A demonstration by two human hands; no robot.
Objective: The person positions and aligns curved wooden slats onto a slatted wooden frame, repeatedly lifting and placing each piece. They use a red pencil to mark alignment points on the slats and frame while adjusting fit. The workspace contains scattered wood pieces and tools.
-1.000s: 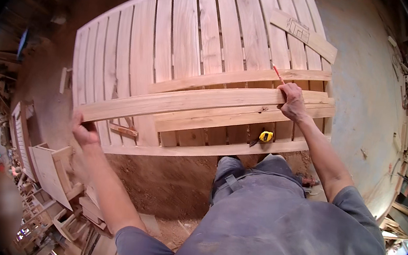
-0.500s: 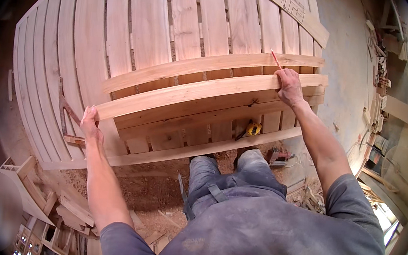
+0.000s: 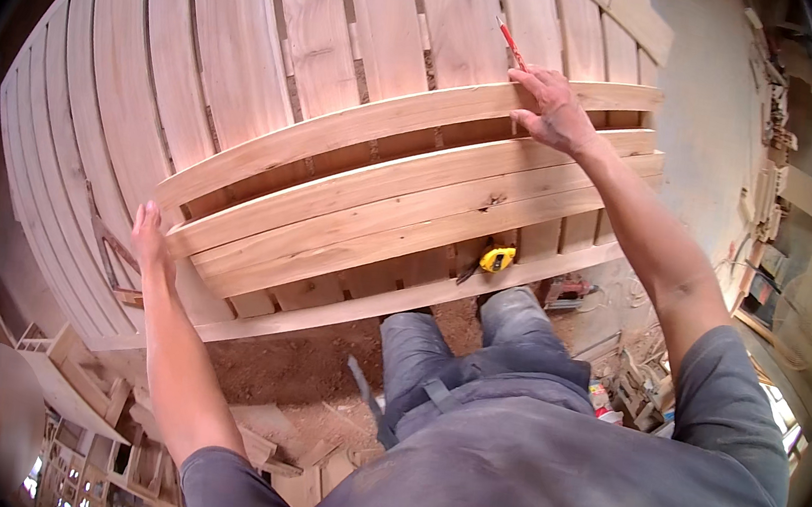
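Note:
Several long wooden boards lie lengthwise across a slatted wooden panel. My right hand (image 3: 554,110) reaches over the farthest board (image 3: 381,121), its fingertips at that board's far edge and the thumb apart. A red pencil (image 3: 512,43) sticks out from between its fingers. At the boards' left ends, my left hand (image 3: 151,237) has its fingers stretched out beside the tip of the farthest board. A gap separates that board from the second board (image 3: 354,185), which lies against the nearer ones. One nearer board (image 3: 490,201) has a dark knot.
A yellow tape measure (image 3: 497,259) sits near the front edge of the slatted panel (image 3: 242,25). By the left hand lies a wooden angle frame (image 3: 111,255). A red tool (image 3: 568,290) is on the floor beside my legs, with wood offcuts (image 3: 646,391) at the right.
The second board, held in both hands before, now lies against the nearer boards. My right hand has moved away and left to the farthest board. My left hand has shifted left.

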